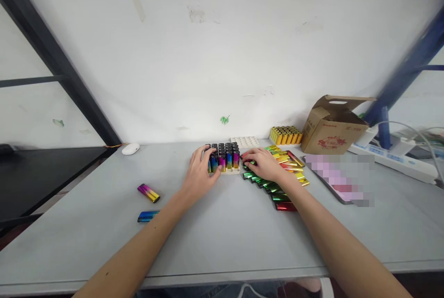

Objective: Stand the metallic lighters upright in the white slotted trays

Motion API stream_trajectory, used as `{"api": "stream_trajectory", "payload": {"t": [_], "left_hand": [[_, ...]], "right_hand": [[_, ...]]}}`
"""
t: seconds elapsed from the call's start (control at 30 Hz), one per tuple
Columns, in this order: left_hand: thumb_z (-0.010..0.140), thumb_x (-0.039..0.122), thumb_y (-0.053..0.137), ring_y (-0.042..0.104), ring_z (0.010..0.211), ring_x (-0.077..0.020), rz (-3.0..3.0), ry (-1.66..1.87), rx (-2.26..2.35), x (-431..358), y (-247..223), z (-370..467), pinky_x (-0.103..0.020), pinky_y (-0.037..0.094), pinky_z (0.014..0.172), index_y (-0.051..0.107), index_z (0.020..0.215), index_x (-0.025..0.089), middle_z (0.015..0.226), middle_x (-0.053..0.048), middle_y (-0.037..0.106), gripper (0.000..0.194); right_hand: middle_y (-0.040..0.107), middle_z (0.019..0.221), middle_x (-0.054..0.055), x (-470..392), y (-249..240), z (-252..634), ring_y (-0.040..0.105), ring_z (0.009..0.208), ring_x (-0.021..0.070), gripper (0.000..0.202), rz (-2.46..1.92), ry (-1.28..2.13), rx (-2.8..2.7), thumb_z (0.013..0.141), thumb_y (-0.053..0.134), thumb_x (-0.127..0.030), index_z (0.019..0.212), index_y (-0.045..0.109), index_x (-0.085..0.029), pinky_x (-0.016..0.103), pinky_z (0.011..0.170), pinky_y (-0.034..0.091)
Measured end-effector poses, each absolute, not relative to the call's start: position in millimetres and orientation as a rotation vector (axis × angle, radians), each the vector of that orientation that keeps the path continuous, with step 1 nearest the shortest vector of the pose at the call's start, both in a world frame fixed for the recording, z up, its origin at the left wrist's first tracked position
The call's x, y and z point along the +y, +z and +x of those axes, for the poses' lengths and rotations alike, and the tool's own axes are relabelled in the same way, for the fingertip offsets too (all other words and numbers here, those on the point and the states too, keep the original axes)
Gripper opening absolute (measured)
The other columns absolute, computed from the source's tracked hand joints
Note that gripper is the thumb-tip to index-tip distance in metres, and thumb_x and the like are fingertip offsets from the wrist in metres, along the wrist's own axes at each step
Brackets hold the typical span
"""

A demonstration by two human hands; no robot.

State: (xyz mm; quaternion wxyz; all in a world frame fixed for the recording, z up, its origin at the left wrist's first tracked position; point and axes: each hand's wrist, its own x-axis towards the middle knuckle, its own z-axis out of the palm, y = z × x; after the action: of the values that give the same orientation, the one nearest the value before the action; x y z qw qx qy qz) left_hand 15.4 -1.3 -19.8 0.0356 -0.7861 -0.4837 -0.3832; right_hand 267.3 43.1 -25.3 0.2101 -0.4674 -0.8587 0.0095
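Left hand (204,165) half-curled by upright cases (229,158), right hand (261,163) bent over green ones (257,179), I can't tell either grip: probably light, stiff, slick, best pinched mid-side.

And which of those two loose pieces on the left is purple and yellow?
The farther piece, lying in full view; the nearer piece is blue and partly hidden by the left forearm.

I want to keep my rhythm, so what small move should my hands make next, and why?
Probably lift a green tube with your right hand and bring it to the partly filled tray: that hand is among such tubes, the tray's near edge seems to show bare slots, and your left hand is at its left end.
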Motion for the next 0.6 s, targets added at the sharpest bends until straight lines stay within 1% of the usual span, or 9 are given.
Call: {"api": "stream_trajectory", "payload": {"t": [0.1, 0.17, 0.23, 0.3, 0.37, 0.43, 0.5, 0.57, 0.6], "left_hand": [[0.088, 0.029, 0.055, 0.042, 0.13, -0.0293, -2.42, -1.174, -1.492, -1, -19, 15, -0.05, 0.04, 0.108, 0.045, 0.129, 0.022, 0.136, -0.013, 0.045, 0.042], [0.089, 0.029, 0.055, 0.042, 0.13, -0.0292, -2.42, -1.17, -1.497, -1, -20, 15, -0.05, 0.04, 0.108, 0.045, 0.129, 0.022, 0.136, -0.013, 0.045, 0.042], [0.089, 0.029, 0.055, 0.042, 0.13, -0.0288, -2.416, -1.169, -1.497, 0, -20, 14, -0.049, 0.039, 0.109, 0.045, 0.129, 0.022, 0.137, -0.013, 0.045, 0.043], [0.089, 0.029, 0.055, 0.042, 0.13, -0.0284, -2.411, -1.173, -1.491, 0, -21, 14, -0.049, 0.039, 0.109, 0.044, 0.129, 0.022, 0.136, -0.012, 0.045, 0.043], [0.089, 0.028, 0.055, 0.043, 0.129, -0.0283, -2.408, -1.177, -1.488, 0, -21, 15, -0.049, 0.039, 0.109, 0.045, 0.129, 0.022, 0.136, -0.012, 0.045, 0.042], [0.089, 0.029, 0.055, 0.043, 0.129, -0.0286, -2.409, -1.176, -1.491, -1, -21, 15, -0.049, 0.04, 0.108, 0.045, 0.129, 0.022, 0.136, -0.012, 0.045, 0.041], [0.089, 0.029, 0.055, 0.043, 0.13, -0.0291, -2.405, -1.176, -1.491, -1, -21, 15, -0.05, 0.04, 0.108, 0.045, 0.128, 0.022, 0.136, -0.013, 0.045, 0.041], [0.089, 0.029, 0.055, 0.043, 0.129, -0.0292, -2.399, -1.181, -1.487, 0, -21, 15, -0.05, 0.04, 0.108, 0.046, 0.128, 0.022, 0.136, -0.013, 0.045, 0.041], [0.088, 0.029, 0.055, 0.043, 0.129, -0.0292, -2.397, -1.185, -1.487, 0, -21, 15, -0.05, 0.039, 0.108, 0.046, 0.128, 0.022, 0.136, -0.013, 0.046, 0.041]], "right_hand": [[0.07, 0.107, 0.009, 45, -28, 267, 0.059, 0.105, 0.0264, 0.02, -1.244, 0.079, -2.314, 0.091, 0.052, -0.026, 0.099, 0.071, -0.021, 0.042, 0.094, 0.042], [0.071, 0.103, 0.009, 45, -26, 266, 0.061, 0.102, 0.0251, 0.022, -1.159, 0.175, -2.166, 0.094, 0.049, -0.027, 0.099, 0.069, -0.02, 0.041, 0.093, 0.044], [0.07, 0.102, 0.009, 46, -23, 265, 0.063, 0.098, 0.0234, 0.025, -1.063, 0.326, -1.92, 0.096, 0.046, -0.033, 0.1, 0.066, -0.019, 0.038, 0.09, 0.046], [0.07, 0.1, 0.008, 44, -18, 264, 0.065, 0.095, 0.0217, 0.028, -0.962, 0.517, -1.66, 0.095, 0.047, -0.041, 0.102, 0.063, -0.02, 0.035, 0.085, 0.048], [0.068, 0.091, 0.005, 41, -12, 262, 0.065, 0.085, 0.0185, 0.032, -0.865, 0.721, -1.463, 0.093, 0.05, -0.048, 0.104, 0.061, -0.021, 0.031, 0.077, 0.049], [0.061, 0.079, 0.0, 36, -6, 260, 0.06, 0.07, 0.0134, 0.034, -0.796, 0.926, -1.325, 0.089, 0.054, -0.052, 0.103, 0.06, -0.022, 0.026, 0.065, 0.047], [0.053, 0.071, -0.003, 30, 0, 258, 0.049, 0.056, 0.0091, 0.035, -0.753, 1.127, -1.214, 0.086, 0.057, -0.055, 0.099, 0.061, -0.022, 0.022, 0.05, 0.039], [0.047, 0.068, -0.003, 25, 4, 256, 0.039, 0.05, 0.0078, 0.039, -0.73, 1.284, -1.131, 0.084, 0.057, -0.058, 0.093, 0.061, -0.021, 0.021, 0.042, 0.03], [0.046, 0.066, -0.003, 24, 5, 255, 0.036, 0.049, 0.0078, 0.041, -0.727, 1.332, -1.101, 0.083, 0.057, -0.06, 0.09, 0.061, -0.02, 0.021, 0.041, 0.028]]}}
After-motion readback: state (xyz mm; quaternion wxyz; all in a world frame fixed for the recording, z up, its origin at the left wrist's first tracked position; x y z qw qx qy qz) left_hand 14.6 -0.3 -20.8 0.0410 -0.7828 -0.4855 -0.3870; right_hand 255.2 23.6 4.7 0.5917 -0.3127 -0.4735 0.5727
